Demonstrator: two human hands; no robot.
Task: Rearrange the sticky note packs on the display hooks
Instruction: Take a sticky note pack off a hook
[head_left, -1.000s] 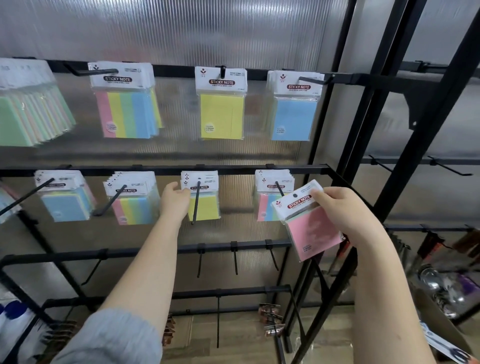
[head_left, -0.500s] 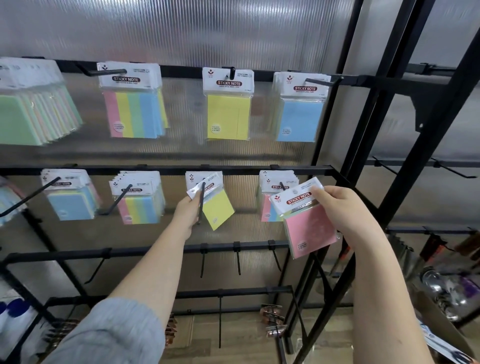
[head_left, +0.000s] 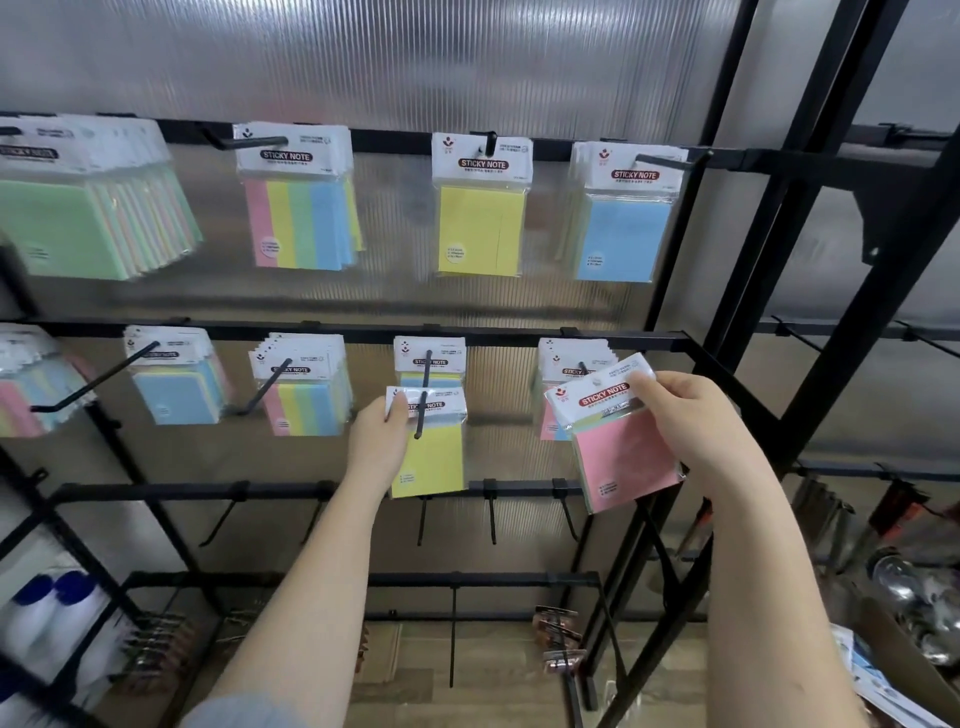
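My left hand pinches the header of a yellow sticky note pack, which sits at the front end of a middle-row hook. Another yellow pack hangs further back on that same hook. My right hand grips a pink pack by its white header, tilted, in front of the pink-and-blue packs on the hook to the right. Whether the yellow pack is still threaded on the hook tip is hard to tell.
The top rail carries green packs, multicolour packs, one yellow pack and blue packs. The middle rail's left hooks hold blue packs and striped packs. Bare hooks line the lower rail. Black frame posts stand at right.
My left hand has taken a yellow pack and slid it forward along its hook to the tip. My right hand has kept the pink pack in about the same place.
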